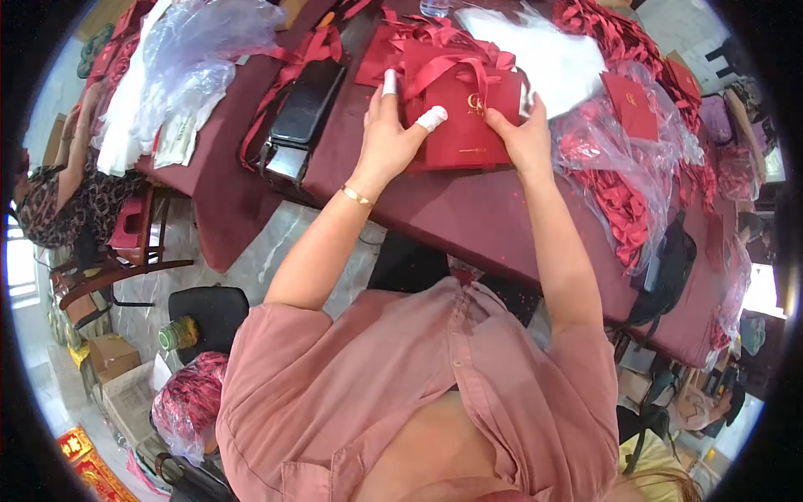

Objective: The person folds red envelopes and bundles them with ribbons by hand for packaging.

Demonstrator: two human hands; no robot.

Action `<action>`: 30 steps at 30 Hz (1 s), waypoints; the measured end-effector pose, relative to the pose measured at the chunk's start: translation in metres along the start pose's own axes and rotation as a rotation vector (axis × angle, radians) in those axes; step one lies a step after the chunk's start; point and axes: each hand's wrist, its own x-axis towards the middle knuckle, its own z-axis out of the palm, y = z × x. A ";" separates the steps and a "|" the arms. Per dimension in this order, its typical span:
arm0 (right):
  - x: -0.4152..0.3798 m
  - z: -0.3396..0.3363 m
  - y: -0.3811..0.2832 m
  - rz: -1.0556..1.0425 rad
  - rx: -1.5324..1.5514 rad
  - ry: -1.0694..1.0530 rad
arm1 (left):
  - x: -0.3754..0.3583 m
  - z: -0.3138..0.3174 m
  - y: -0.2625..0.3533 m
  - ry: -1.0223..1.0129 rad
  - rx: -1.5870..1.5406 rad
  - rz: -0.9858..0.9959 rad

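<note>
A red paper gift bag [460, 130] with gold print and red ribbon handles lies between my two hands at the table edge. My left hand [393, 134] is at the bag's left side, taped thumb on its front face and taped index finger stretched upward beside it. At the right edge, my right hand [523, 138] has its thumb on the front and its other fingers reaching round the side, partly hidden. Behind the bag are more red bags and a heap of red ribbon [427, 32].
White sheeting [556, 63] lies behind on the maroon tablecloth [468, 209]. A clear plastic bag of red ribbons [615, 201] sits to the right, a black case [308, 105] to the left. Further left, a person's arm [74, 138] rests near plastic wrapping [209, 38].
</note>
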 end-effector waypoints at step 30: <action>-0.034 -0.128 -0.021 -0.215 0.243 0.339 | -0.054 0.015 0.014 0.221 0.035 0.230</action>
